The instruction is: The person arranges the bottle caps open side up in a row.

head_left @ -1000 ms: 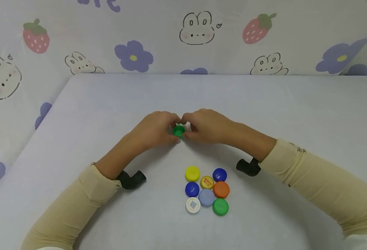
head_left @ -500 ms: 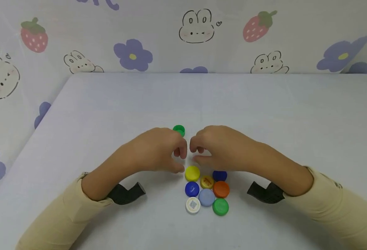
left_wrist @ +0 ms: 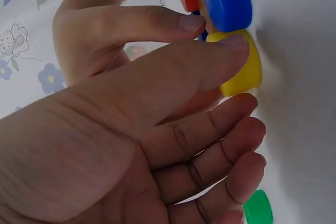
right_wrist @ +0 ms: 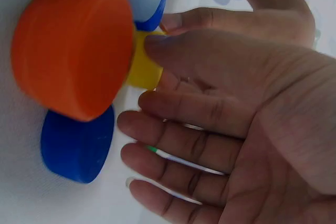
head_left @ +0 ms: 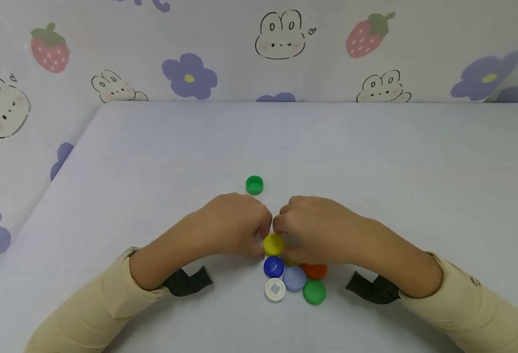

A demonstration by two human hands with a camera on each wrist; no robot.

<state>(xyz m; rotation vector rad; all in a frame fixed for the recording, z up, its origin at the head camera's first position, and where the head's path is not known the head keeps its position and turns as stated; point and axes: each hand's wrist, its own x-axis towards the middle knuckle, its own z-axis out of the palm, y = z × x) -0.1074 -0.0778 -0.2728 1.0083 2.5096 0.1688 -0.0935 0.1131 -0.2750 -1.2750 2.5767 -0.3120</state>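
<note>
A yellow bottle cap (head_left: 274, 244) lies between both hands at the top of a cluster of caps. My left hand (head_left: 234, 225) pinches it from the left; in the left wrist view its thumb (left_wrist: 231, 51) overlaps the yellow cap (left_wrist: 249, 69), and the index fingertip meets its edge. From the right, my right hand (head_left: 325, 230) has its thumb and curled fingers at the same cap. That hand hides a smaller yellow cap and part of an orange cap (head_left: 315, 271). A dark blue cap (right_wrist: 79, 142) shows below the orange one in the right wrist view.
Below the hands lie a blue cap (head_left: 274, 267), a light blue cap (head_left: 294, 279), a white cap (head_left: 275, 289) and a green cap (head_left: 314, 292). Another green cap (head_left: 254, 185), hollow side up, sits alone beyond the hands on the white table (head_left: 175, 147).
Both hands have let go of the hollow green cap, which stays in its place. They have come back toward the cluster and closed in around the yellow cap.
</note>
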